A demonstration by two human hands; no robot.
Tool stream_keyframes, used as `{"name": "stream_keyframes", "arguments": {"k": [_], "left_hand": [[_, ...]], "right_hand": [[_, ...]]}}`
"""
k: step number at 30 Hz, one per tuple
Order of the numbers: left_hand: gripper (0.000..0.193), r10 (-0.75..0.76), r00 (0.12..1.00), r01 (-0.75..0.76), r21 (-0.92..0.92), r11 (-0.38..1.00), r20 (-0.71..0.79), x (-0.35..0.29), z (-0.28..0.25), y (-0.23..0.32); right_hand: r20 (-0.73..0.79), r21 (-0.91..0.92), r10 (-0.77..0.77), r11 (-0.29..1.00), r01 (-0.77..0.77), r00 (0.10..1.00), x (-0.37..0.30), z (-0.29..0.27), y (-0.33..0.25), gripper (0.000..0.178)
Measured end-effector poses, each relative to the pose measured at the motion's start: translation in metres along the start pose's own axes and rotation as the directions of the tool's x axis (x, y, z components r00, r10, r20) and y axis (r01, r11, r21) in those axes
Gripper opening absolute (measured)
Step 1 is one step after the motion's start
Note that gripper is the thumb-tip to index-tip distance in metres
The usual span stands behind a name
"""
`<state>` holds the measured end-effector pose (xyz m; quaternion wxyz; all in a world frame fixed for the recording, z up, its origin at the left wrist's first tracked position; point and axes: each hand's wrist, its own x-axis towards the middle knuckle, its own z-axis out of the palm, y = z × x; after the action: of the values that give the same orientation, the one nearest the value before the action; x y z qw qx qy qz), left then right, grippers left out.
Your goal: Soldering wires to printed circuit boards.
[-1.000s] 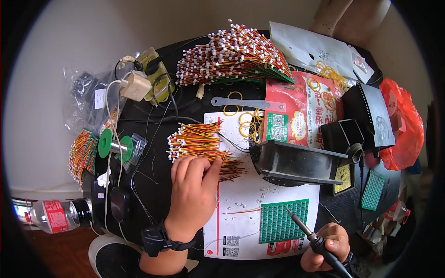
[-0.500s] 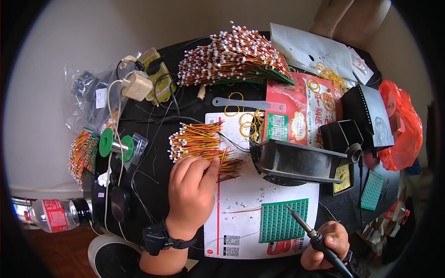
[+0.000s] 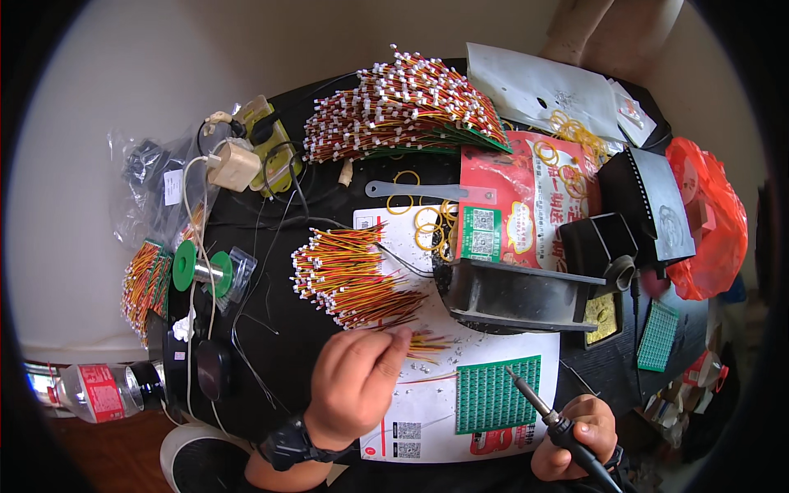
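My left hand [image 3: 352, 380] is closed on a small bunch of red and yellow wires [image 3: 427, 346], whose tips stick out to the right over the white sheet [image 3: 509, 345]. Just beyond it lies the main pile of connector wires [image 3: 349, 271], their white plugs on the left. My right hand [image 3: 579, 435] grips a soldering iron [image 3: 567, 437] by its black handle, its tip slanting up over the green circuit board panel [image 3: 500, 396]. One thin wire [image 3: 427, 379] reaches the panel's left edge, and solder bits are scattered nearby.
A black fan-like housing [image 3: 518, 296] stands right of the wires, beside a yellow sponge [image 3: 602, 319]. Behind are a large wired-board stack [image 3: 411, 107] and rubber bands [image 3: 431, 228]. A green solder spool [image 3: 201, 267] and a plastic bottle [image 3: 99, 393] are at left.
My left hand has moved toward me and slightly right, away from the wire pile, drawing a small bunch of wires along. My right hand keeps the soldering iron nearly still.
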<state>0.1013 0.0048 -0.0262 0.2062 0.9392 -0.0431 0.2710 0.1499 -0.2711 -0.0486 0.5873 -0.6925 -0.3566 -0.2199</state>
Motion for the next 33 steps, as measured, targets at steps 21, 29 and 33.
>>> {"name": "stream_keyframes", "arguments": {"k": [21,29,33], "left_hand": [[0.038,-0.1,0.945,0.095,0.031,0.995,0.312,-0.005,-0.011,-0.001],[0.032,-0.059,0.966,0.078,-0.067,0.995,0.252,0.014,-0.014,-0.005],[0.022,-0.167,0.981,0.182,-0.177,0.967,0.097,0.025,-0.006,-0.007]], "right_hand": [[0.146,0.121,-0.127,0.987,0.109,0.981,0.035,-0.001,-0.003,0.037],[0.15,0.148,-0.125,0.984,0.102,0.981,0.032,-0.003,-0.004,0.038],[0.06,0.081,-0.092,0.993,0.087,0.994,0.01,-0.001,-0.004,0.037]]}}
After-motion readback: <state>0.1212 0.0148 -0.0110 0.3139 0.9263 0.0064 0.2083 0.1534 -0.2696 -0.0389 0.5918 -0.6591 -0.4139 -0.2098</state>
